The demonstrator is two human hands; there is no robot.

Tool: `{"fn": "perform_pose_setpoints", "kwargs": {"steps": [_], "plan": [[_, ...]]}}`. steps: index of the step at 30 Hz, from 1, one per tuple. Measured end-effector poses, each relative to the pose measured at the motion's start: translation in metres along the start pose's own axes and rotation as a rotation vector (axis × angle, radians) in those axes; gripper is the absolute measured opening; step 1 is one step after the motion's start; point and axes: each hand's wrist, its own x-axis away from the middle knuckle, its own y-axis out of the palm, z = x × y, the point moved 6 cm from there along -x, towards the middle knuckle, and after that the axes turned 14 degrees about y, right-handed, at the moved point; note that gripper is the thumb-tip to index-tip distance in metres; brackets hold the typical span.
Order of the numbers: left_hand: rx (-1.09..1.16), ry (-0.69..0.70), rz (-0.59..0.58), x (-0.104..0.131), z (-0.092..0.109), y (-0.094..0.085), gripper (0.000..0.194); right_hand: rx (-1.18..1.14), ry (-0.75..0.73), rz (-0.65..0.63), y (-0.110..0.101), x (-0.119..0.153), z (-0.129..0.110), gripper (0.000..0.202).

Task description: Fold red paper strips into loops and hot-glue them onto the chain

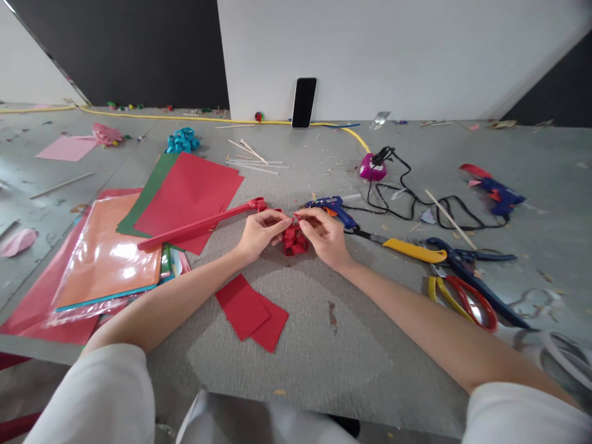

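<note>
In the middle of the head view, my left hand (263,234) and my right hand (324,237) meet fingertip to fingertip. Both pinch a small piece of red paper, part of a looped red paper cluster (295,242) hanging just below the fingers. A long folded red paper strip (198,227) with a curled end runs leftward from behind my left hand. Beyond my right hand lies a blue glue gun (337,209). Two small red paper rectangles (252,314) overlap on the table nearer to me. My fingers partly hide the pinched piece.
On the left are red sheets (189,194), a green sheet (150,194) and a plastic packet of orange paper (111,253). To the right lie a yellow cutter (414,250), scissors (472,305), a second glue gun (499,194) and black cables. A phone (304,103) leans on the wall.
</note>
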Motion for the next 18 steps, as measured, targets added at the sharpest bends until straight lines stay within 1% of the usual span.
{"fn": "perform_pose_setpoints", "kwargs": {"steps": [6, 18], "plan": [[0.014, -0.004, 0.002, -0.0002, 0.0017, 0.0018, 0.039, -0.016, -0.007, -0.014, 0.0001, -0.0001, -0.0002, 0.025], [0.003, -0.015, -0.001, 0.0004, 0.0018, 0.0025, 0.041, 0.011, -0.043, -0.009, -0.0006, 0.0009, -0.0009, 0.024]]}}
